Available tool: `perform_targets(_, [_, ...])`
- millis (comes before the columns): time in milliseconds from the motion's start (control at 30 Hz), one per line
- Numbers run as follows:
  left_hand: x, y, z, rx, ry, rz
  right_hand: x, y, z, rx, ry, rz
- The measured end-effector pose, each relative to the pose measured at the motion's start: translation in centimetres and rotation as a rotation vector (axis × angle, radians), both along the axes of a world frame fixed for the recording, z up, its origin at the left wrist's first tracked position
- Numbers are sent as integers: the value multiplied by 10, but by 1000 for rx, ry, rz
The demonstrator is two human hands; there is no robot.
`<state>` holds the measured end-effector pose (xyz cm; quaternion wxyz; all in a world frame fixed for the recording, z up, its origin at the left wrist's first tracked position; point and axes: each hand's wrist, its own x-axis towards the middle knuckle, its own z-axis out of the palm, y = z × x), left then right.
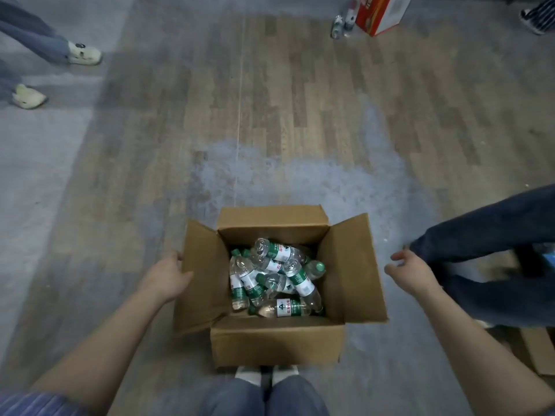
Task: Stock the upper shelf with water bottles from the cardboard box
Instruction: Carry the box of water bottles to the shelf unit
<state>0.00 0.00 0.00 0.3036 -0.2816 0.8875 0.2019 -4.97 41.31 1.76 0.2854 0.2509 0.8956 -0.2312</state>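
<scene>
- Water bottles (274,279): a loose heap, clear with green labels and green caps, lying in the bottom of the open cardboard box (277,345) on the floor (270,115). None is in a hand.
- Axes: jumbled. Most lie flat or tilted and cross one another. The nearest one lies crosswise along the box's near wall; several in the middle run roughly near-to-far, and one at the right of the heap shows its green cap upward.
- Box: all four flaps folded out, mouth fully open. It sits just ahead of the person's shoes (265,374), centred between the arms.
- Left hand (168,273): at the outer edge of the left flap, touching or gripping it. The fingers are hidden past the flap edge, so I cannot tell whether they curl round it.
- Right hand (410,270): apart from the right flap, in the air beside it. Its fingers are loosely curled and released, holding nothing.
- Key relation: the heap lies inward of and below both hands, between them. The left hand is closer to the box but looks occupied with the flap. The right is free and would likely have to cross the right flap and drop in.
- Judgement: no bottle lifted yet. The upper shelf is not in view.
- Nearby: another person's dark trousers (492,235) at right; a red and white carton (380,13) far off.
</scene>
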Motion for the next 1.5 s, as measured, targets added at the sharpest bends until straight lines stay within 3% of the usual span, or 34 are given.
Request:
perform_targets(300, [-8, -8, -59, -132, -83, 9, -14, 10, -81, 42, -43, -17])
perform_targets(633, [-12, -15, -105, -43, -83, 221, -21, 14, -134, 56, -43, -34])
perform_targets(1033, [-15, -5, -119, -132, -19, 83, -25, 7, -143, 134, 3, 137])
perform_targets(1500, [-19, -3, -103, -80, 31, 54, -18, -13, -130, 232, -9, 250])
